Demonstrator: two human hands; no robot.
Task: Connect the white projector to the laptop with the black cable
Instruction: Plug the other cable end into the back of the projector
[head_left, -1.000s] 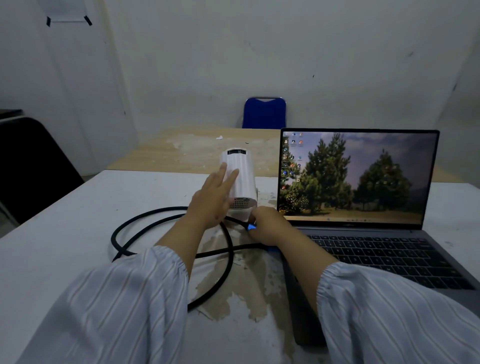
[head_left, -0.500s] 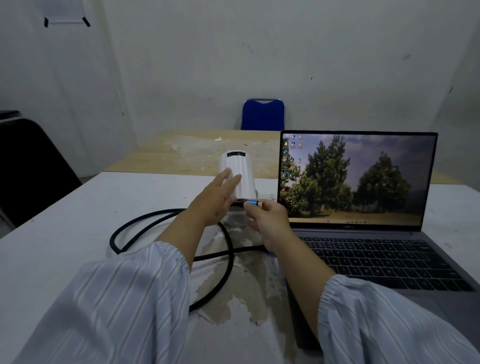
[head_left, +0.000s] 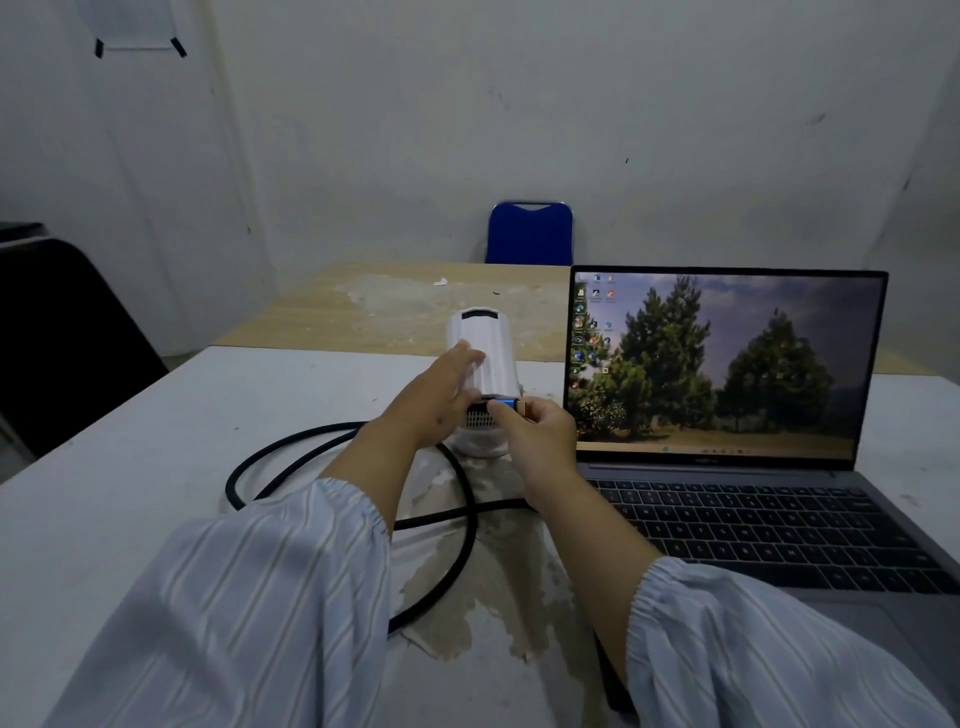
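Note:
The white projector (head_left: 492, 353) stands upright on the white table (head_left: 156, 441), left of the open laptop (head_left: 727, 415). My left hand (head_left: 439, 400) rests flat against the projector's left side, fingers spread. My right hand (head_left: 537, 436) pinches the blue-and-gold plug (head_left: 506, 404) of the black cable (head_left: 322, 441) and holds it sideways at the projector's rear face, just above the vent grille. The cable loops over the table to the left and runs toward the laptop's left edge, where its other end is hidden by my right arm.
A peeled, stained patch (head_left: 467, 587) marks the tabletop under the cable. A second, tan table (head_left: 395, 306) stands behind, with a blue chair (head_left: 530, 234) at the wall. A dark chair (head_left: 62, 332) is at the far left.
My right hand has lifted the plug from the table up to the projector's rear face. My left hand has slid slightly up the projector's side.

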